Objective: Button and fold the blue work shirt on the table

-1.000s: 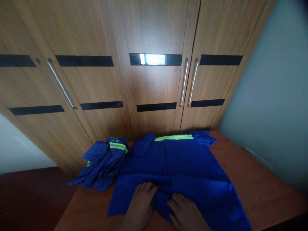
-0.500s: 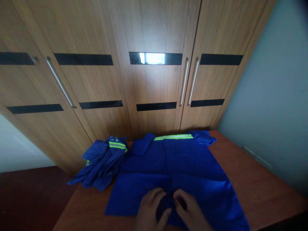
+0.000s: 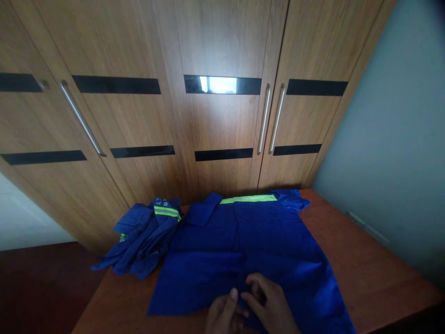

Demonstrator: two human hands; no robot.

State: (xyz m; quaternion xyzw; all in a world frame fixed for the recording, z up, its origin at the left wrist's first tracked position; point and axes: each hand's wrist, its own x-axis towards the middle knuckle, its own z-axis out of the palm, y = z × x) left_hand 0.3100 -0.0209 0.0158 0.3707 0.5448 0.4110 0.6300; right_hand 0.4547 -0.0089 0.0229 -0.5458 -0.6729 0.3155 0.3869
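Note:
A dark blue work jacket (image 3: 208,239) with a yellow-green reflective band lies spread on the table, its front facing up. Low on its front opening, near the bottom edge, both of my hands work close together. My left hand (image 3: 225,313) is curled at the hem, thumb on top and fingers partly under the cloth, closed on the edge. Just to its right, my right hand (image 3: 269,299) has bent fingers, with thumb and forefinger at the front edge of the jacket. The exact bit of cloth between these fingertips is dark and hard to make out.
A crumpled blue garment (image 3: 142,241) with reflective stripes lies left of the jacket, partly over the table's edge. The reddish-brown table (image 3: 368,273) meets a wooden wardrobe (image 3: 222,174) with metal handles behind. A pale wall (image 3: 378,139) stands right.
My left hand has moved down towards the hem and turned, its thumb now pointing up. My right hand has shifted slightly down. The cloth between them lies flatter.

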